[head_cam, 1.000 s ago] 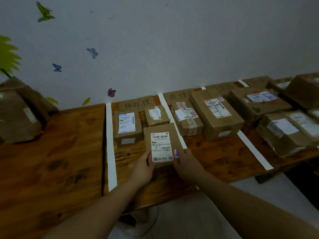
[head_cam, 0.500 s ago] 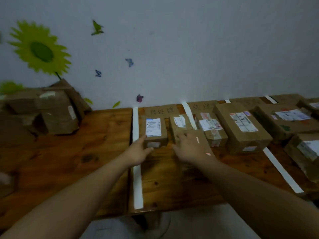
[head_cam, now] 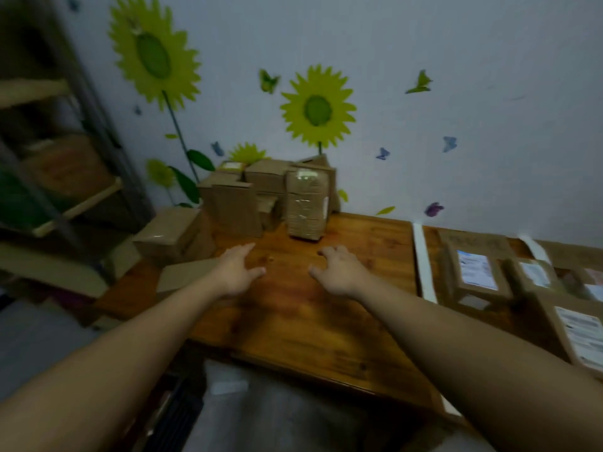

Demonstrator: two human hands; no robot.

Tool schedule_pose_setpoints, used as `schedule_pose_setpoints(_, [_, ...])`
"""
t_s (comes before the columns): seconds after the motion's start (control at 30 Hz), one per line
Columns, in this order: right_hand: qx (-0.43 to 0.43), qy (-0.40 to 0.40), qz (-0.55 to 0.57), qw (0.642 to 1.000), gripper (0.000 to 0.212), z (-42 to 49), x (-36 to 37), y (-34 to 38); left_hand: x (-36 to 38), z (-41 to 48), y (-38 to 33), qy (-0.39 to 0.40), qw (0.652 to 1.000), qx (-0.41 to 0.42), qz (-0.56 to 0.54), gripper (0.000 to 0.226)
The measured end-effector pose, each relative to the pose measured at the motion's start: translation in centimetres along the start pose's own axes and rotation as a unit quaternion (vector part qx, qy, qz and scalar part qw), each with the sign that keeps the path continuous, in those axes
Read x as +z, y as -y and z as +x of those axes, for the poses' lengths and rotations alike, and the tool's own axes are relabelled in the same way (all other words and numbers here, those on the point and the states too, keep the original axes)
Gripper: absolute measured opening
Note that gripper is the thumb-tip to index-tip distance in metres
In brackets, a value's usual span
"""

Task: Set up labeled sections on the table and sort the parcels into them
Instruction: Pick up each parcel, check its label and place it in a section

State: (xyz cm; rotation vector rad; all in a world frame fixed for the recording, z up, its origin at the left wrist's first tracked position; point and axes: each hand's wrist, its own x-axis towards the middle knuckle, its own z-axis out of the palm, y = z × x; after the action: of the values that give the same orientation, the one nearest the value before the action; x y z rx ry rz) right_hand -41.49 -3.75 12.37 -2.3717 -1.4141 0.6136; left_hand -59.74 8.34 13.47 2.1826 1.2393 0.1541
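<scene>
Both hands hang over the table [head_cam: 293,324]. The left hand [head_cam: 236,272] and right hand [head_cam: 339,272] are apart with fingers loose, and I see bare wood between and ahead of them.

- **Forward:** an open lane runs to the parcel pile [head_cam: 261,190] stacked against the wall. The pile blocks the back edge. Its tall taped parcel [head_cam: 306,203] stands nearest the right hand.
- **Left:** a box [head_cam: 169,234] and a flat box [head_cam: 186,275] crowd the table's edge, the flat one just beside the left wrist. A shelf unit [head_cam: 65,190] stands beyond.
- **Right:** a white tape strip [head_cam: 423,262], then sorted parcels [head_cam: 474,275] packed close.
</scene>
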Motion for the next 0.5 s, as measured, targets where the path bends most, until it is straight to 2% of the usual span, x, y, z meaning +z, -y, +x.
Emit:
schedule_pose_setpoints(0.23, [-0.029, 0.075, -0.006, 0.997, 0.066, 5.6, 5.6, 8.9, -5.5, 1.0, 9.8, -0.033, 0.987, -0.138, -0.072, 0.065])
schedule_pose_setpoints(0.5, [0.009, 0.162, 0.049, 0.986, 0.064, 15.3, 12.0, 12.2, -6.1, 5.6, 16.9, -0.034, 0.959, -0.234, -0.156, 0.061])
